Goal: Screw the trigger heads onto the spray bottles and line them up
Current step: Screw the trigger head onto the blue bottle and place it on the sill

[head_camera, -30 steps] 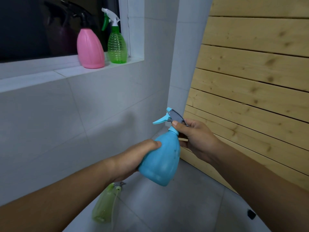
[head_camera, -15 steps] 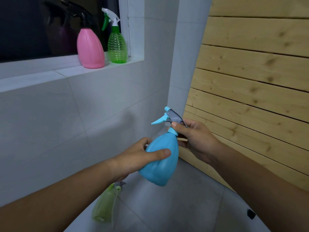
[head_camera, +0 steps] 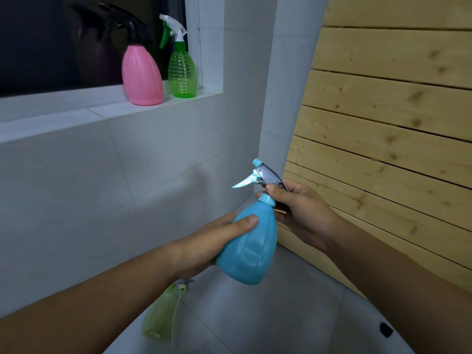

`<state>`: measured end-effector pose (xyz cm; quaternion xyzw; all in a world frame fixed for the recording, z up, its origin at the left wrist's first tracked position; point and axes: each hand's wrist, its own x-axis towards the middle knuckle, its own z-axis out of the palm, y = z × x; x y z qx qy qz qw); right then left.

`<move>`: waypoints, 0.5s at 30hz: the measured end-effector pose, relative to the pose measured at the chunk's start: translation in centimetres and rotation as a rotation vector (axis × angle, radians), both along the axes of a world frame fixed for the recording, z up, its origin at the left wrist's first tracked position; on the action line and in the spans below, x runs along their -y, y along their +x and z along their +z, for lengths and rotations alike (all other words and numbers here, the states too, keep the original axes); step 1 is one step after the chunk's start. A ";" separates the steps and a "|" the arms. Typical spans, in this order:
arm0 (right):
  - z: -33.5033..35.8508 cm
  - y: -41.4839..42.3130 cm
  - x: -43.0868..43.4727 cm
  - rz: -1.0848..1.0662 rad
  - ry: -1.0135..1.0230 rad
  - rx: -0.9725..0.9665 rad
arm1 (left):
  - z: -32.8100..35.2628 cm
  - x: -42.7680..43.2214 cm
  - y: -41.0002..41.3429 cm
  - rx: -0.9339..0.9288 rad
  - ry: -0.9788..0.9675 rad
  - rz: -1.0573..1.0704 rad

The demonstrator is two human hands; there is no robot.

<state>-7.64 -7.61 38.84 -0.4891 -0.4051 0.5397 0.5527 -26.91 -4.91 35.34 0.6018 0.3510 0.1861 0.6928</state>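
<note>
I hold a blue spray bottle (head_camera: 251,245) tilted in front of me. My left hand (head_camera: 209,242) grips its body, thumb across the front. My right hand (head_camera: 297,208) is closed on its grey and blue trigger head (head_camera: 265,176), which sits on the neck with the nozzle pointing up and left. A pink bottle (head_camera: 142,72) with a black trigger head and a clear green bottle (head_camera: 182,72) with a white and green head stand side by side on the window sill (head_camera: 107,111). A pale green bottle (head_camera: 159,318) lies on the floor below my left arm.
White tiled wall (head_camera: 102,187) runs along the left under the sill. Wooden slat panelling (head_camera: 383,136) fills the right side. Grey tiled floor (head_camera: 268,315) lies below, with a small black object (head_camera: 385,329) at the lower right. The window glass is dark.
My left hand shifted its grip on the blue bottle, the thumb now lying across the front. The bottle turned slightly and the trigger head rose a little. My right hand stayed on the head.
</note>
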 end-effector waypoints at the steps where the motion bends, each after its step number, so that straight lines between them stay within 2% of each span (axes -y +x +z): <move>1: 0.0 -0.1 0.0 0.013 0.005 -0.005 | -0.1 0.0 -0.2 0.029 -0.029 -0.035; 9: 0.2 -0.4 0.3 0.104 0.055 -0.030 | -0.2 0.2 -0.6 0.067 -0.034 -0.053; 15: -0.7 -0.3 0.1 0.061 0.050 -0.039 | -0.2 0.4 0.1 0.003 0.025 0.059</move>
